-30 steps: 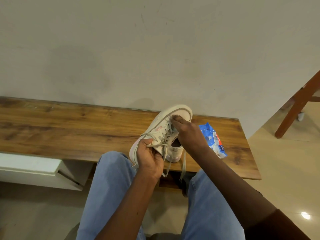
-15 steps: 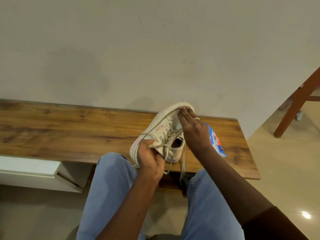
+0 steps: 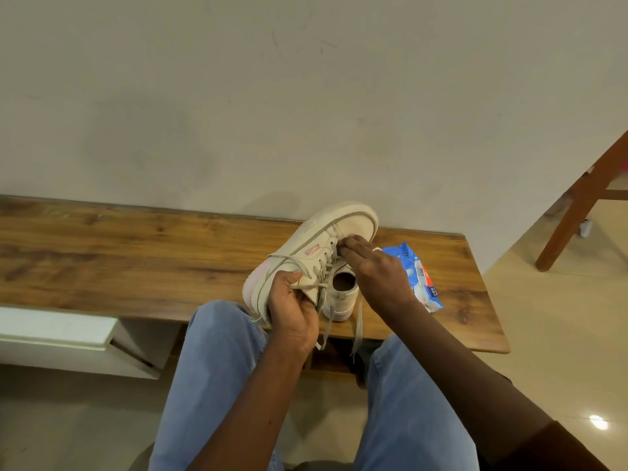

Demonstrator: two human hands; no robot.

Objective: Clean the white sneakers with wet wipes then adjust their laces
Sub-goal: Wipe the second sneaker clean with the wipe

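A white sneaker (image 3: 306, 246) stands tilted on the wooden bench (image 3: 136, 260), toe pointing up toward the wall, opening facing me. My left hand (image 3: 290, 309) grips its heel side and pinches a lace end against it. My right hand (image 3: 377, 270) rests over the tongue, fingertips pinching the laces near the toe end. Two loose lace ends (image 3: 356, 326) hang down past the bench's front edge. A blue wet-wipes pack (image 3: 419, 277) lies on the bench just right of my right hand, partly hidden by it. Only one sneaker is in view.
My knees in blue jeans (image 3: 217, 362) sit under the bench's front edge. A white drawer unit (image 3: 61, 331) hangs below the bench at left. The plain wall (image 3: 306, 113) rises right behind the bench. A wooden chair leg (image 3: 584, 205) stands on the tiled floor at right.
My right hand's fingertips have shifted up the laces toward the toe, uncovering the shoe's opening. My left hand keeps its hold on the heel side and lace.
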